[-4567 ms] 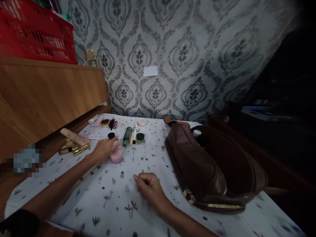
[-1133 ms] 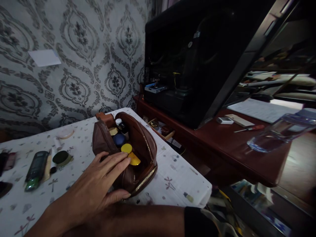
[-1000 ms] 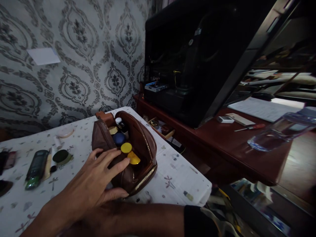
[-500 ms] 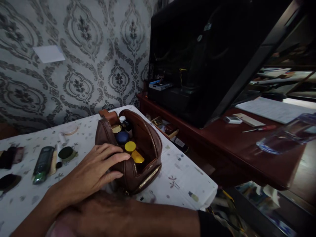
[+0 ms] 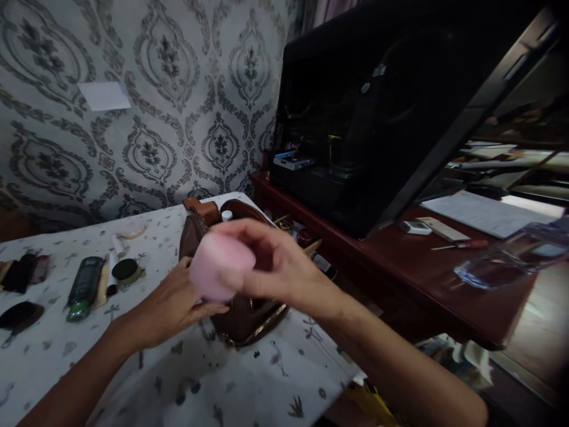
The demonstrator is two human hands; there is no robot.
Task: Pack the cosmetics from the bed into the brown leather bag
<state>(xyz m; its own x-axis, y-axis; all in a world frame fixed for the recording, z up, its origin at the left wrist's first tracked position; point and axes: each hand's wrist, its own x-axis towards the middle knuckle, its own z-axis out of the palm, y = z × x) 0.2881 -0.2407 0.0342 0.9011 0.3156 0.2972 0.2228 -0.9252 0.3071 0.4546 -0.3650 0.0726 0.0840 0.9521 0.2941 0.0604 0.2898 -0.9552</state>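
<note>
A brown cosmetic bag (image 5: 235, 326) with a gold zip stands unzipped on the cloth-covered table. My left hand (image 5: 171, 299) is at the bag's left side, thumb along its outer wall; its fingertips are hidden behind what my right hand carries. My right hand (image 5: 271, 261) is closed round a smooth pink rounded object (image 5: 217, 264), blurred by motion, held over the bag's opening. A white bottle cap (image 5: 226, 215) shows inside the bag near its back. Most of the bag's contents are covered by my right hand.
On the table to the left lie a dark bottle with a green cap (image 5: 83, 290), a round dark green compact (image 5: 125, 270), a white tube (image 5: 118, 245) and a black brush (image 5: 20, 315). A dark red desk (image 5: 400, 261) stands right, bearing a black computer case (image 5: 347, 118) and a clear glass (image 5: 502, 261).
My right hand has come up from the lower left, bringing the pink object over the bag. My left hand stays at the bag's side. The view has shifted slightly.
</note>
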